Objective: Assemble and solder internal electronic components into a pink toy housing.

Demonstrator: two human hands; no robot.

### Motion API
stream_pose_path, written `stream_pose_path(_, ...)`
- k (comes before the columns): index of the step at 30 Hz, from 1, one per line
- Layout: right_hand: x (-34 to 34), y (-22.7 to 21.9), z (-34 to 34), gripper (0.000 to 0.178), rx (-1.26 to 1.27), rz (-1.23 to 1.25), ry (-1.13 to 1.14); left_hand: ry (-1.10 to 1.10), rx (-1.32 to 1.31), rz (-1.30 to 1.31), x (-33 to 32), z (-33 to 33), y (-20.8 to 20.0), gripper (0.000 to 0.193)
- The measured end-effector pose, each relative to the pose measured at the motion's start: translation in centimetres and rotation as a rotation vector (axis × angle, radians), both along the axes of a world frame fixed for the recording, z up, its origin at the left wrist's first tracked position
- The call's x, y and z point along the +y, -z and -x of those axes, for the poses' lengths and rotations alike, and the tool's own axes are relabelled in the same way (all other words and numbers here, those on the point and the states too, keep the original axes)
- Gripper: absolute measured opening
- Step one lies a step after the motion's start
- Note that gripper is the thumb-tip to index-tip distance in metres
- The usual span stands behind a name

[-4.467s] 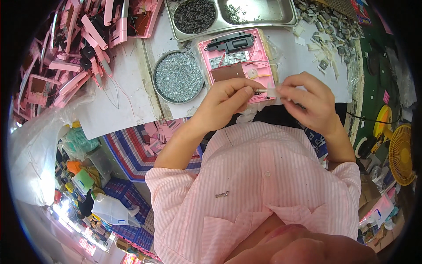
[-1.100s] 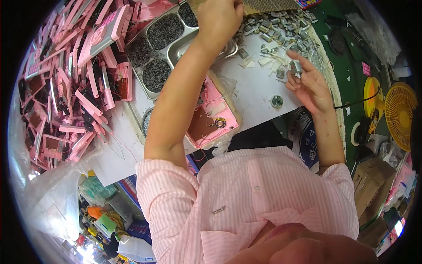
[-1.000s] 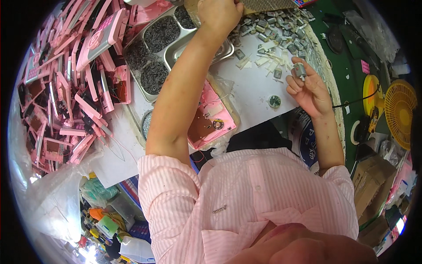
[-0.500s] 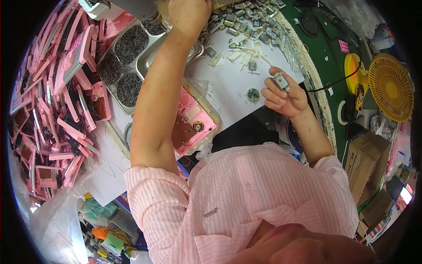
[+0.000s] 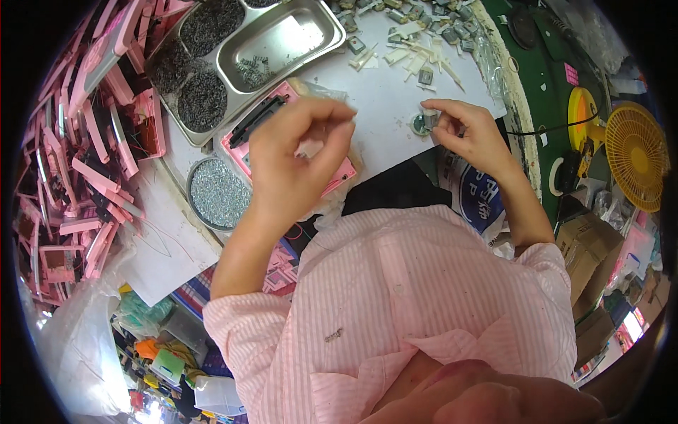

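Head view, two bare hands over a white tabletop (image 5: 385, 95).

Right hand (image 5: 472, 138): forefinger and thumb narrowed on a small metal motor (image 5: 430, 120), which sits between the two tips near the front edge of the tabletop. A small round clear dish (image 5: 417, 126) with dark green contents lies just to the left of the motor, partly behind it; contact between the two cannot be judged from this angle.

Left hand (image 5: 300, 159): raised in front of an open pink casing (image 5: 342, 175), hiding much of its middle. Fingers curled, thumb and forefinger tips brought close with a narrow gap — whether a small part is pinched there, I cannot tell. A long black module (image 5: 260, 116) shows along the casing's far side.

Surroundings: beyond the casing, a stainless-steel compartment tray (image 5: 282, 35), tilted in the view; its nearer left compartments carry heaps of small black parts (image 5: 203, 102), and the large one a thin scatter of dark pieces (image 5: 254, 73). To the left of the casing — a round pan filled with silver screws (image 5: 220, 192). Far left, a tall jumble of pink housings (image 5: 92, 177). Upper right, loose motors (image 5: 452, 28) with white plastic strips (image 5: 417, 49) among and in front of them. Right side: yellow fan (image 5: 635, 155), black cable (image 5: 551, 131), cardboard box (image 5: 590, 254).
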State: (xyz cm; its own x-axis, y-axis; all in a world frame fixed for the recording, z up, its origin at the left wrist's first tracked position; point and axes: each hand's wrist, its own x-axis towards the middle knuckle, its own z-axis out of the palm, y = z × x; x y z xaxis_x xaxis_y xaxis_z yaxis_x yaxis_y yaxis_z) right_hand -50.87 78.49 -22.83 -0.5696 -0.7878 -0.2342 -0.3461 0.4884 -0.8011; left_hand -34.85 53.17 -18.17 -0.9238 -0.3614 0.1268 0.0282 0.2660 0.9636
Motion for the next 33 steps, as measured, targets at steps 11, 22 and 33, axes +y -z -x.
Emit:
stream_pose_path(11,-1.9,-2.0,-1.0,0.044,0.170,-0.104,-0.005,-0.078,-0.038,-0.221,3.9,-7.4,3.0,0.018)
stream_pose_path(22,-6.8,-1.4,-7.4,0.049,-0.888,0.385,-0.023,-0.147,-0.081,-0.395,5.4,-8.4,3.6,0.035)
stream_pose_path(33,-7.1,-1.2,-7.7,0.047,-0.644,0.363,-0.096,-0.193,-0.025,-0.329,5.8,-8.2,4.5,0.035)
